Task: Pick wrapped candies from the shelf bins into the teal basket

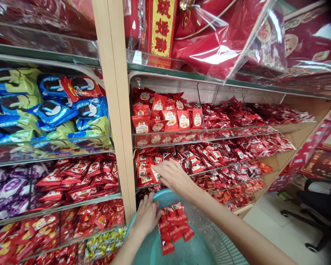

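Note:
A teal plastic basket (226, 235) is below me, up against the shelves. My left hand (145, 217) is at its left rim, fingers bent over the edge and thumb inside, beside a small heap of red candy packets (173, 229) with cream and black-lettered tops. Higher up, my right hand (174, 177) reaches across to a shelf compartment. Its fingers stretch out over similar red and cream packets (146, 172), fingertips touching or very close to them. The thumb is hidden, and I see nothing held in that hand.
Clear shelf fronts (179, 139) edge the rows of red packets. A wooden upright (120, 110) divides them from blue and green cookie packs (53, 110) and purple-wrapped sweets (12, 187). Wrapped red goods (206, 48) are above. A black wheeled chair (317, 209) stands at right.

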### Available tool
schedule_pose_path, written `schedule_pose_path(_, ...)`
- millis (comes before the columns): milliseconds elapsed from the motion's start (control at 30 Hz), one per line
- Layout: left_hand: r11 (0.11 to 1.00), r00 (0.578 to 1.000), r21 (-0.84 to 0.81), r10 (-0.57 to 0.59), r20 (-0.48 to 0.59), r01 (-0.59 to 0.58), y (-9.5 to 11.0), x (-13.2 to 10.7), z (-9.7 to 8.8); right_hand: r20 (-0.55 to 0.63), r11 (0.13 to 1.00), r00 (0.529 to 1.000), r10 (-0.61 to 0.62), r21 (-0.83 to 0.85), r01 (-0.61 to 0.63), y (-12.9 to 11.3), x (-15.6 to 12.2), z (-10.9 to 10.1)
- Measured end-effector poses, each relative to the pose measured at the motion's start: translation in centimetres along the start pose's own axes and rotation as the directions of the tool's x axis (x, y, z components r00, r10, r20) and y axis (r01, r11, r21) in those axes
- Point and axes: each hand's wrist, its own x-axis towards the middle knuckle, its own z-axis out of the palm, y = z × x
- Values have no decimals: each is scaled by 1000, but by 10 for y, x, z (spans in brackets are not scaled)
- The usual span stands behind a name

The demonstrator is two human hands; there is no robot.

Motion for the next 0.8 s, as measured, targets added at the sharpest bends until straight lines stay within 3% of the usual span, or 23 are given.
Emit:
schedule_pose_path(67,1000,1000,6,-8,6,8,0,1,1,-56,996,997,47,83,-43,-12,-26,-1)
schedule_pose_path(167,1000,1000,15,6,-4,-5,-1,1,2,-84,951,972,219,241,-193,-25,-66,11)
schedule_pose_path(267,999,999,20,30,-21,-29,-1,0,1,6,838,903,430,368,-402,-30,-98,37)
schedule_pose_path(367,999,999,21,38,-37,-37,0,0,-1,78,776,837,541,336,-533,-30,-118,63)
schedule_pose_path(467,999,998,12,47,-39,-46,0,0,-2,67,765,795,603,234,-600,-28,-126,79)
schedule_pose_path(633,998,998,-9,56,-42,-57,0,0,-3,100,743,769,631,207,-637,-28,-125,85)
schedule_pose_path(800,999,999,-18,37,-27,-38,2,-1,-5,205,627,671,713,242,-740,-25,-123,87)
